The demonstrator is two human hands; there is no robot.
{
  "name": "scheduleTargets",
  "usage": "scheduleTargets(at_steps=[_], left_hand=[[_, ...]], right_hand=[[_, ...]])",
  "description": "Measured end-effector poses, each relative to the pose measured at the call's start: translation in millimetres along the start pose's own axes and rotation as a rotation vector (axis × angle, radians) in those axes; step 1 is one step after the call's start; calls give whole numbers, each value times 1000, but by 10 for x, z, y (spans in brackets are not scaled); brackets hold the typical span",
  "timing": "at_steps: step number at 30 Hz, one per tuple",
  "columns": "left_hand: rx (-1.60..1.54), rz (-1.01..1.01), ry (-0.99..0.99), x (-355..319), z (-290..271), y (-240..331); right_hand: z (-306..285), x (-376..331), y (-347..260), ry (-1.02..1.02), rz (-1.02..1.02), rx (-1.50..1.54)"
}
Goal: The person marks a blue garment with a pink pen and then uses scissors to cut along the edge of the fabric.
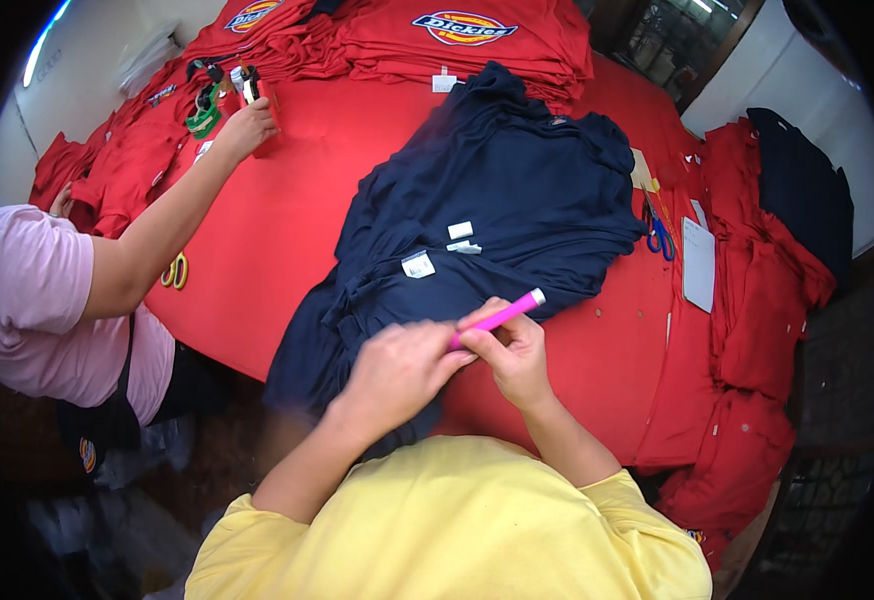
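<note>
A pink pen (502,316) with a white end is held above the near edge of the red-covered tabletop (257,230). It is grasped by both hands: its shaft is pinched between the thumb and fingers of the right hand (519,358), and its lower end is clasped between the thumb and fingers of the left hand (397,375), which is blurred. The white end is pointed away from the person, up and to the right.

Beneath and beyond the hands, dark-blue shirts (487,170) are spread in a loose pile from the near edge toward the far edge, and white labels (419,265) are seen on them. Toward the right edge of the tabletop, blue-handled scissors (661,238) are laid just beside the pile, and a white board (698,265) is placed near them. Red garments (757,310) are heaped along the right edge, with dark-blue cloth (802,190) laid at the far right corner. Red shirts (387,55) are stacked along the far edge.

At the left edge, a red object is gripped by a co-worker's hand (247,130); its kind cannot be told. A green tape dispenser (203,120) is set near that hand, and yellow-handled scissors (175,272) are left closer to the near left corner.
</note>
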State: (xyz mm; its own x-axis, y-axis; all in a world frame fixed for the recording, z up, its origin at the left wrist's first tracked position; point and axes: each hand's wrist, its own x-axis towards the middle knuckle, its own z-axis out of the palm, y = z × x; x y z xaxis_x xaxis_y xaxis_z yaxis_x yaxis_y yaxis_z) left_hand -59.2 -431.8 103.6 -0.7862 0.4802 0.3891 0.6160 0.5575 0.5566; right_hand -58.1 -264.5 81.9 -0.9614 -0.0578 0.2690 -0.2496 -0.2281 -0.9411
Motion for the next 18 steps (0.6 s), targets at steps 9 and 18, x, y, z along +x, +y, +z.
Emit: scheduleTargets(at_steps=[9,18], left_hand=[[-86,-186,230,166,104,-53],[-66,-435,522,383,561,-872]], right_hand=[[-757,252,-475,456,-408,116],[-98,646,628,1,-215,-11]])
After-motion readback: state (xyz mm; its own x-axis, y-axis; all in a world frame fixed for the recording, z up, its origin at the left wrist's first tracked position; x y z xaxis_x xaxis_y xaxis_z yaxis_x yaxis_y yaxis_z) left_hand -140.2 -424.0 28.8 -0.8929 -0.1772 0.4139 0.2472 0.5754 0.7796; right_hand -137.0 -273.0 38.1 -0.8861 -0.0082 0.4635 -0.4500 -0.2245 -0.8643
